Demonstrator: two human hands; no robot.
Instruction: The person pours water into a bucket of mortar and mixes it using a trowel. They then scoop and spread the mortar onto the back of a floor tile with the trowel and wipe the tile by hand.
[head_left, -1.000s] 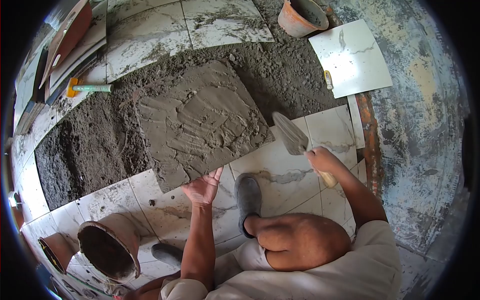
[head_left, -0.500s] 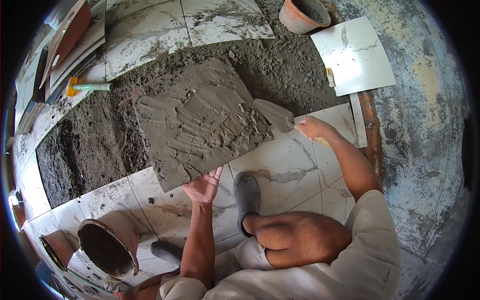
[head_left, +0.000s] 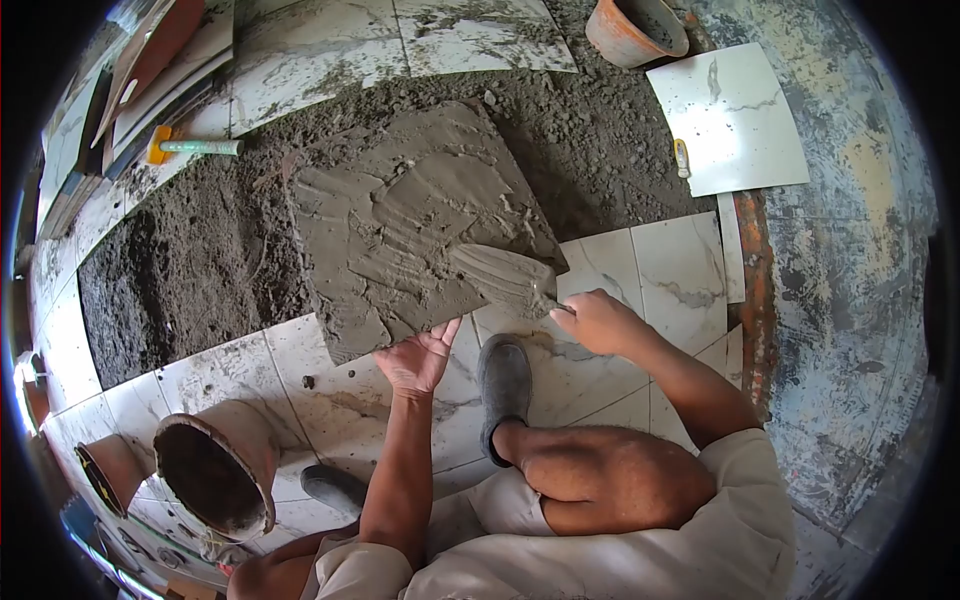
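Note:
A square tile [head_left: 400,215], its upper face coated in wet grey mortar, is tilted over the bed of loose, crumbly mortar [head_left: 205,260]. My left hand [head_left: 415,362] is under its near edge, palm up, with the fingers curled onto that edge. In my right hand [head_left: 600,322] is the handle of a trowel [head_left: 508,277]. The mortar-smeared blade lies over the right near part of the coated face. Fingers of the right hand are wrapped round the handle, which is mostly hidden.
White marbled floor tiles [head_left: 590,385] lie around the bed. A yellow-headed mallet [head_left: 195,146] rests at the left. Two buckets [head_left: 225,470] [head_left: 108,475] stand near left, another bucket [head_left: 637,30] at the far right. A loose tile [head_left: 735,120] bears a yellow-handled tool [head_left: 681,158].
The trowel has moved left from the tile's right edge onto the mortar-coated face, my right hand following. My left hand stays at the near edge. The view has shifted slightly.

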